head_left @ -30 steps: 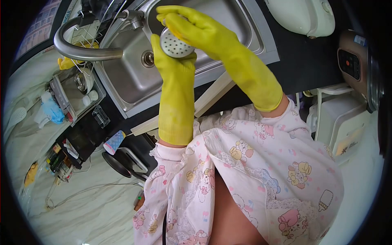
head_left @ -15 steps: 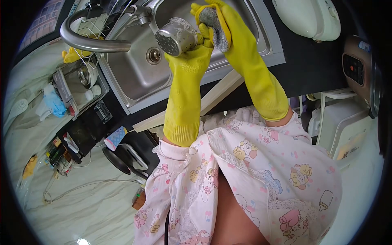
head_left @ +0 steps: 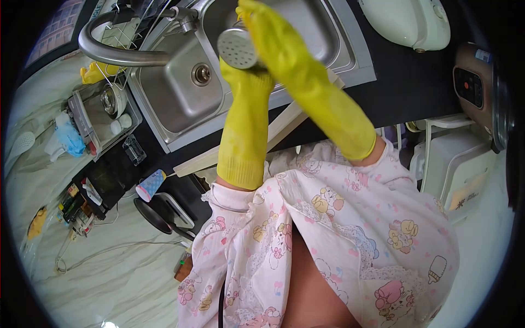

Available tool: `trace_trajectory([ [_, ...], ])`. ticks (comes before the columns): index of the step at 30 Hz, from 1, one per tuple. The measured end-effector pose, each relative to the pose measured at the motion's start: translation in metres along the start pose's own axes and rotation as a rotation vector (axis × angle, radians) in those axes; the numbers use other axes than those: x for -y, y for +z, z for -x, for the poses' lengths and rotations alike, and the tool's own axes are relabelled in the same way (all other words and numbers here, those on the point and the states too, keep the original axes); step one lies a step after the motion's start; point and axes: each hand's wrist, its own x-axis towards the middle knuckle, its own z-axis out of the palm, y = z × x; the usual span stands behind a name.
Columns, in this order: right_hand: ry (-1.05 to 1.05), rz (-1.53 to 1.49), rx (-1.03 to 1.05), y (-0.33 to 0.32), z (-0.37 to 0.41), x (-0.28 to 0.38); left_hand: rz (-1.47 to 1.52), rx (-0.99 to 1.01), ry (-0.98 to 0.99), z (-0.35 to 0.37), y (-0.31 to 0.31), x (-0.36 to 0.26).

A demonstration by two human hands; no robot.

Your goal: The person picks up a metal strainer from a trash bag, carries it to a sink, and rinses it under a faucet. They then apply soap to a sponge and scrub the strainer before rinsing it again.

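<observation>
A perforated metal cup (head_left: 238, 49) is tilted above the double sink, its holed base turned towards me. My left hand (head_left: 247, 79), in a yellow rubber glove, is closed round it from below. My right hand (head_left: 276, 44), gloved in yellow too, lies across the cup's right side with its fingers pointing up and left. The grey scouring pad with a yellow edge, visible in that hand in the earlier picture, is now hidden behind the glove.
The left sink bowl (head_left: 178, 98) has a drain, and a curved faucet (head_left: 123, 57) reaches over it. A grey dish tray (head_left: 87, 123) stands left. A white appliance (head_left: 407, 24) and a brown cooker (head_left: 473, 87) are at right. A pale wooden strip (head_left: 235, 148) runs along the counter edge.
My right hand has moved left and turned over against the cup, hiding the scouring pad. The cup has shifted slightly, and its base faces me more. The whole view has moved a little.
</observation>
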Motion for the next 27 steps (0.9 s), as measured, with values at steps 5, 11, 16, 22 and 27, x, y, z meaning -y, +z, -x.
trace_trajectory([
  [5,-0.304,0.345,-0.002,0.001,0.008,0.007,-0.223,0.069,0.104,-0.020,-0.021,-0.004],
  [11,0.126,0.070,0.001,-0.005,-0.010,0.014,0.157,0.078,-0.264,-0.011,-0.008,-0.006],
  [16,0.152,0.169,0.059,-0.014,0.000,0.017,0.076,-0.096,-0.216,-0.023,-0.033,-0.003],
  [22,0.037,0.329,0.303,-0.027,-0.003,0.012,-0.130,-0.049,-0.210,0.013,-0.008,-0.010],
  [27,-0.254,0.624,0.389,-0.019,0.011,-0.009,-0.027,0.119,-0.175,-0.011,-0.026,-0.017],
])
